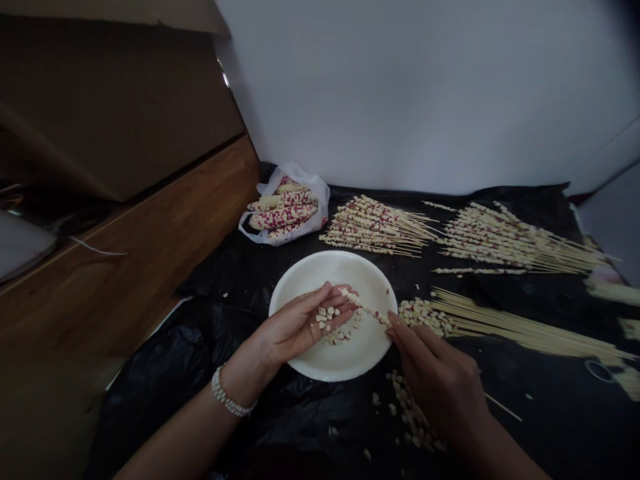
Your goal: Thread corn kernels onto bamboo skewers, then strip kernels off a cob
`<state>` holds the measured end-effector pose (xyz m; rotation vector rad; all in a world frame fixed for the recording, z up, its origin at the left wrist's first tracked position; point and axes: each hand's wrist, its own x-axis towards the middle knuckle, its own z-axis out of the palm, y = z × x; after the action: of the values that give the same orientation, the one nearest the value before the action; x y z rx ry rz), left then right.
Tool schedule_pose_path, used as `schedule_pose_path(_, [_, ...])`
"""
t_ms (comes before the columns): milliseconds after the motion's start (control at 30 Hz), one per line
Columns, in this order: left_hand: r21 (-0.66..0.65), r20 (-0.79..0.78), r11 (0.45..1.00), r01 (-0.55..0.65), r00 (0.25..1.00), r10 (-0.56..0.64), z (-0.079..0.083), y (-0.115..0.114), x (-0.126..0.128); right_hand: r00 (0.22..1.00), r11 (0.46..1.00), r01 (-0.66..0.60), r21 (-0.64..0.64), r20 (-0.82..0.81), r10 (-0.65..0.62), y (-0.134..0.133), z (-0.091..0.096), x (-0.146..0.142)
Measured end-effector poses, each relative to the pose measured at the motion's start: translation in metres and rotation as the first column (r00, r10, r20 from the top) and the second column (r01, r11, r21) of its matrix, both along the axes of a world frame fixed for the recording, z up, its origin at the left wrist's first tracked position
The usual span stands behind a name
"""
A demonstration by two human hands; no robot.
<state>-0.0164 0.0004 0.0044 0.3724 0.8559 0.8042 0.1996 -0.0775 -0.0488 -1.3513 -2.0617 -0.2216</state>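
Observation:
My left hand (300,325) is turned palm up over a white bowl (287,290), cupping several loose corn kernels (326,316). Its fingertips reach the tip of a thin skewer threaded with cream and dark red corn kernels (369,311). Pinched between the thumb and fingers of my right hand (435,367) is the lower part of that skewer, at the bowl's right rim; its bare end sticks out behind the hand. More kernels lie in the bottom of the bowl, partly hidden by my left hand.
Behind the bowl stands a plastic bag of corn cobs (287,212). Two piles of filled skewers (373,223) lie at the back, the larger pile (495,237) farther right. Bare skewers (510,317) and a heap of kernels (425,317) rest on black plastic sheeting (210,353).

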Motion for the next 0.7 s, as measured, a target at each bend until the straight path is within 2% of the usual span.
schedule_pose_path(100, [-0.011,-0.002,1.0,0.028,1.0,-0.028,0.008,0.001,-0.001,1.0,1.0,0.0,0.013,0.004,-0.001,0.001,0.0,0.001])
schedule_pose_path(200, [-0.022,-0.073,0.999,0.042,0.996,-0.043,0.012,0.001,-0.001,1.0,1.0,-0.004,0.03,0.006,0.004,0.0,0.001,0.0])
schedule_pose_path(467, [0.011,-0.075,0.999,-0.053,0.996,0.054,-0.001,0.004,-0.003,1.0,0.999,0.003,0.032,0.015,-0.004,0.0,0.002,-0.002])
schedule_pose_path(700, [-0.02,-0.092,0.99,-0.136,0.987,0.134,-0.002,0.006,-0.002,1.0,1.0,-0.024,0.02,0.007,0.024,-0.001,0.002,-0.001])
